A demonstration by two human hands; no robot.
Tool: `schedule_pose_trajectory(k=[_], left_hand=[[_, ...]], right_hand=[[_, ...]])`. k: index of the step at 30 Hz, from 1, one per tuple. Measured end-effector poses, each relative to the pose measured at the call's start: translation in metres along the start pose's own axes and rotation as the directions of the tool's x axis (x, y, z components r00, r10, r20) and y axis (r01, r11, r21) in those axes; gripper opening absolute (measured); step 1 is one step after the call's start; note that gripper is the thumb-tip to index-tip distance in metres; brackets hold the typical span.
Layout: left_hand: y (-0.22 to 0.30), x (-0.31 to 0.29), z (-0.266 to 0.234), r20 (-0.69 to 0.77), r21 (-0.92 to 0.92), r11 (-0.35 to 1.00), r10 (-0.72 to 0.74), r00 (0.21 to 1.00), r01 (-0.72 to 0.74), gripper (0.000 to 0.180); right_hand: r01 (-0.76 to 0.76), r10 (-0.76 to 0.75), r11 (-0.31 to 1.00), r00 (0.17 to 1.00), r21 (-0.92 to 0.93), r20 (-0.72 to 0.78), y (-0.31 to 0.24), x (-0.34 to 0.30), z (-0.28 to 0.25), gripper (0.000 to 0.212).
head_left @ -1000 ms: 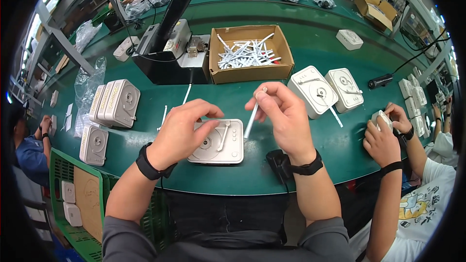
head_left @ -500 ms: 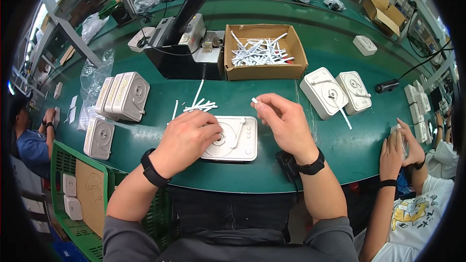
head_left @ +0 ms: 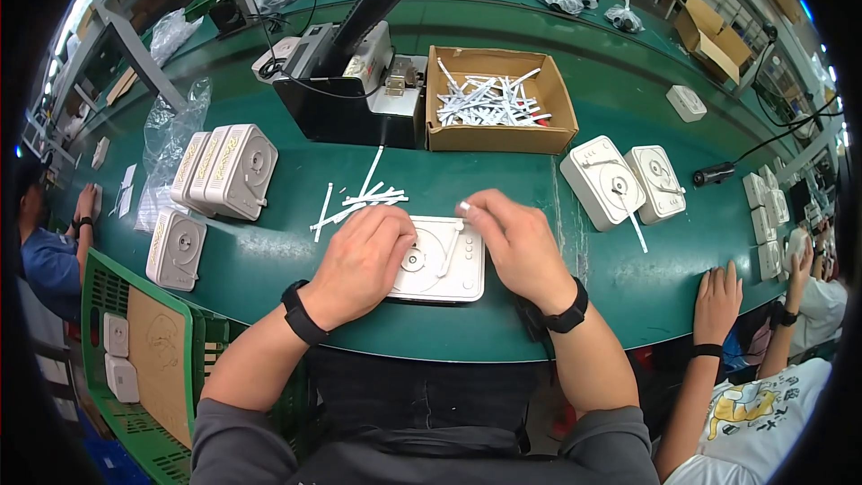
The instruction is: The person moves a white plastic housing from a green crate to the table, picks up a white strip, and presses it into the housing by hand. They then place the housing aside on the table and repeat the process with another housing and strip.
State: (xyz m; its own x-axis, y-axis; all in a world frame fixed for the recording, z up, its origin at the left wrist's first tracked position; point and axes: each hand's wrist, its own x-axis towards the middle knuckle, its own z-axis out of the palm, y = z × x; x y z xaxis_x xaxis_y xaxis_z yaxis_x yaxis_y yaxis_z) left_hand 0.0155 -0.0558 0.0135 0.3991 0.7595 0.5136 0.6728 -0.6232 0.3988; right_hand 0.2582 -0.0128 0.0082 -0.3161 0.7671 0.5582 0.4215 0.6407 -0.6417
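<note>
A white record-player-shaped device [head_left: 429, 286] lies flat on the green table in front of me, its round platter and tonearm facing up. My left hand [head_left: 361, 256] rests over its left side, fingers curled together at the platter's edge; whatever they hold is hidden. Above the device's right far corner, my right hand [head_left: 514, 238] pinches a small white strip piece [head_left: 464, 207] between thumb and forefinger. Just beyond my left hand, several loose white paper strips [head_left: 377, 195] lie scattered.
A cardboard box [head_left: 503, 139] of strips stands beyond, beside a black tape dispenser-like machine [head_left: 346, 117]. More white devices stand left [head_left: 242, 171] and right [head_left: 603, 184]. A green crate [head_left: 135, 278] sits lower left. A co-worker's hand [head_left: 718, 301] rests at right.
My right hand has come down and left toward the device with the white strip piece. My left hand stays at the platter. The co-worker's hands at right have moved apart.
</note>
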Motion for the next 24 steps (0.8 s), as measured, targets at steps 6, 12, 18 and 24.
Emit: schedule_pose_trajectory(k=[6, 12, 18, 24], left_hand=[[-0.001, -0.003, -0.002, -0.012, -0.035, 0.998, -0.044, 0.999, 0.043, 0.007], [-0.002, -0.003, -0.004, 0.0, -0.114, 0.986, -0.12, 0.993, 0.119, 0.007], [0.003, -0.009, -0.013, 0.07, -0.166, 0.969, -0.171, 0.983, 0.181, 0.008], [0.017, -0.028, -0.012, 0.021, -0.16, 0.937, -0.313, 0.95, 0.312, 0.013]], right_hand=[[-0.105, 0.108, 0.994, 0.973, -0.028, 0.206, -0.015, -0.005, -0.007, 0.012], [-0.05, 0.061, 0.998, 0.961, -0.045, 0.271, -0.02, -0.009, -0.01, 0.012], [-0.059, 0.034, 0.996, 0.943, 0.065, 0.33, -0.019, -0.013, -0.009, 0.011], [-0.138, 0.082, 0.982, 0.925, 0.126, 0.371, -0.019, -0.014, -0.005, 0.013]])
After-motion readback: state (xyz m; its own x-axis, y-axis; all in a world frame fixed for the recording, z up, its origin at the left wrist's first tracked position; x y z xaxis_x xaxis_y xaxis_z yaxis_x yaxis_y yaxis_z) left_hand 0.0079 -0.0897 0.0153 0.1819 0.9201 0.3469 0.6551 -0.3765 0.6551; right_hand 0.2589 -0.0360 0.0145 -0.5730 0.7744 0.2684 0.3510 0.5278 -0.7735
